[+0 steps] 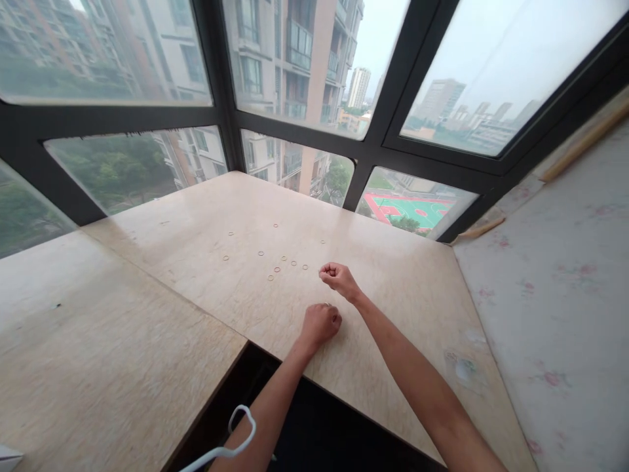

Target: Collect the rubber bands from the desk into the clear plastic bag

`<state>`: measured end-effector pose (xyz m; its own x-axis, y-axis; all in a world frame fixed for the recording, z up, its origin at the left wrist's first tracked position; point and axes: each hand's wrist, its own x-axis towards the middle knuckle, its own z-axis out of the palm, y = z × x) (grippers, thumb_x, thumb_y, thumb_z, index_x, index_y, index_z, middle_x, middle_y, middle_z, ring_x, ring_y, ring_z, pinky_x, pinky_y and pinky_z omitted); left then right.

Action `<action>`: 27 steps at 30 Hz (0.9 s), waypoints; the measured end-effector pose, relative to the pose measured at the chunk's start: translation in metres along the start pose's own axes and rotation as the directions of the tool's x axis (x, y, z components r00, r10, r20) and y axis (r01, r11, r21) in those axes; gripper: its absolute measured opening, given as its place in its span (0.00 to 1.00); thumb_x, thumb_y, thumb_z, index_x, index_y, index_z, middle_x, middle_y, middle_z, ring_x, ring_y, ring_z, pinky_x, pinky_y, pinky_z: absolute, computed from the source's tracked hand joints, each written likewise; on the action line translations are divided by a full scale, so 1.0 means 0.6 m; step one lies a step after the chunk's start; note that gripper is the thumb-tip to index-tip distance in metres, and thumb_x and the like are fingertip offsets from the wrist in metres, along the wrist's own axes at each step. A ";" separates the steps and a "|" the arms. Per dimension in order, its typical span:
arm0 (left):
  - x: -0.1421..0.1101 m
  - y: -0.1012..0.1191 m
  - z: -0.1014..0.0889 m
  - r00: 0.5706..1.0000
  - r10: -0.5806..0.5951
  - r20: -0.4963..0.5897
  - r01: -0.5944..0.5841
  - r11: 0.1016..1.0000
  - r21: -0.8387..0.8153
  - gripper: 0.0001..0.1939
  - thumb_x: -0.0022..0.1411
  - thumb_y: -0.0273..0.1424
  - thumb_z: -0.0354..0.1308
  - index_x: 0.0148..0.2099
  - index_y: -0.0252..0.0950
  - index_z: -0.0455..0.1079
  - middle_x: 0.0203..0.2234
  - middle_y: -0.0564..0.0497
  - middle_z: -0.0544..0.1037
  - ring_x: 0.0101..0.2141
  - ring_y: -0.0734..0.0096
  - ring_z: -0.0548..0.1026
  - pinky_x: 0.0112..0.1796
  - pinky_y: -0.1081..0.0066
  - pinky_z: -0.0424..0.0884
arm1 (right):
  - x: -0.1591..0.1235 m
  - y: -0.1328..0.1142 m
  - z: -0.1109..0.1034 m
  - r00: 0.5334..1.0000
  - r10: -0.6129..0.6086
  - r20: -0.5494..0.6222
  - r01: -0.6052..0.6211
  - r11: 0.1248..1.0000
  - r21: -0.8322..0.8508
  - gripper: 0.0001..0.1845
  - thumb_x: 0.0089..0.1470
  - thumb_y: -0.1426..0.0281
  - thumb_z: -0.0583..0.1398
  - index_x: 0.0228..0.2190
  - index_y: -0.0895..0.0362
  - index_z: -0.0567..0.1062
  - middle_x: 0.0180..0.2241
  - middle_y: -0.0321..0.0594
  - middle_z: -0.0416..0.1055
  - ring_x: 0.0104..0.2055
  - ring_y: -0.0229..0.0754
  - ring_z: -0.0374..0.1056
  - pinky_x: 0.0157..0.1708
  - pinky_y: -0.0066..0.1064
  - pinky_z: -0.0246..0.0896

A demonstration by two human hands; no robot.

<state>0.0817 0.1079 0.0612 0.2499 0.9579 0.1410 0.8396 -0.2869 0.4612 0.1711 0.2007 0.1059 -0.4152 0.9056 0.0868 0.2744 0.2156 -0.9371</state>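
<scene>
OK, workspace: your near limit is the tabletop (pixel 393 354) edge over the dark recess (pixel 339 426). That edge turns a corner just left of your left forearm and comes back toward you. Far side stops at the window frame (pixel 378 141); right side stops at the flowered wall (pixel 545 341). Widest stretch of surface is on the left, past the seam (pixel 177 295). Right side narrows toward the wall.

Your left hand (pixel 322 324) is in a loose fist at the tabletop, just in from the near edge. A thin loop (pixel 327 304) shows on its far side; can't tell if it's worn or what the fist holds. Your right hand (pixel 335 278) is just beyond it, a bit to the right, fingertips drawn together in a narrow pinch. Can't tell if anything is between them.

Small coloured rings (pixel 293 263) lie flat and spread out, mostly left of your right hand. Closest one is just left of its fingertips; one pale ring (pixel 323 242) sits farther out.

Containers: clear bag (pixel 462 368) near right, by the wall, something pale in it, too small to name. White box (pixel 8 457), corner only, near left. White cord (pixel 246 432) loops by your left forearm.
</scene>
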 end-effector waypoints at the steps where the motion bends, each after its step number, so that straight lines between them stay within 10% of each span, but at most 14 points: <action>1: 0.000 0.001 -0.001 1.000 -0.004 0.002 0.004 1.000 0.012 0.13 0.58 0.27 0.49 0.26 0.34 0.72 0.25 0.45 0.76 0.26 0.67 0.71 0.28 0.69 0.58 | -0.020 0.001 -0.011 1.000 0.019 -0.023 -0.018 0.998 0.056 0.14 0.47 0.58 0.58 0.27 0.56 0.66 0.15 0.24 0.52 0.15 0.29 0.45 0.15 0.23 0.41; 12: 0.002 -0.002 0.004 0.995 -0.026 -0.092 0.029 0.999 0.039 0.17 0.61 0.33 0.47 0.20 0.36 0.62 0.19 0.51 0.70 0.23 0.71 0.63 0.26 0.69 0.49 | -0.247 0.013 -0.132 0.929 0.196 -0.312 -0.045 0.900 0.434 0.12 0.46 0.61 0.58 0.28 0.53 0.60 0.14 0.21 0.49 0.15 0.28 0.38 0.15 0.21 0.33; 20: 0.004 0.002 -0.005 0.993 -0.043 -0.108 0.049 0.997 0.054 0.18 0.61 0.36 0.46 0.19 0.36 0.54 0.17 0.53 0.62 0.21 0.74 0.57 0.26 0.71 0.48 | -0.426 0.031 -0.226 0.730 0.177 -0.660 -0.275 0.960 -0.047 0.10 0.49 0.62 0.57 0.28 0.54 0.63 0.13 0.21 0.48 0.15 0.29 0.41 0.16 0.23 0.35; 24: 0.005 0.005 -0.006 0.995 -0.024 -0.100 0.033 0.995 0.090 0.19 0.61 0.37 0.46 0.19 0.36 0.53 0.16 0.53 0.61 0.21 0.74 0.56 0.26 0.70 0.47 | -0.484 0.037 -0.280 0.609 0.055 -0.791 -0.460 0.838 -0.296 0.10 0.51 0.61 0.55 0.29 0.55 0.67 0.12 0.23 0.52 0.15 0.31 0.47 0.18 0.24 0.42; 27: 0.004 0.008 -0.006 0.995 -0.008 -0.099 0.020 0.993 0.117 0.19 0.60 0.36 0.47 0.19 0.36 0.53 0.16 0.53 0.61 0.21 0.74 0.56 0.26 0.70 0.47 | -0.503 0.049 -0.311 0.612 0.020 -0.791 -0.574 0.699 -0.426 0.11 0.53 0.62 0.54 0.30 0.56 0.71 0.12 0.25 0.55 0.15 0.33 0.51 0.20 0.25 0.43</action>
<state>0.0843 0.1091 0.0669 0.1938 0.9553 0.2234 0.8952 -0.2653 0.3580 0.4660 0.0020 0.1154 0.4373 0.8471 0.3018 0.7998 -0.2129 -0.5612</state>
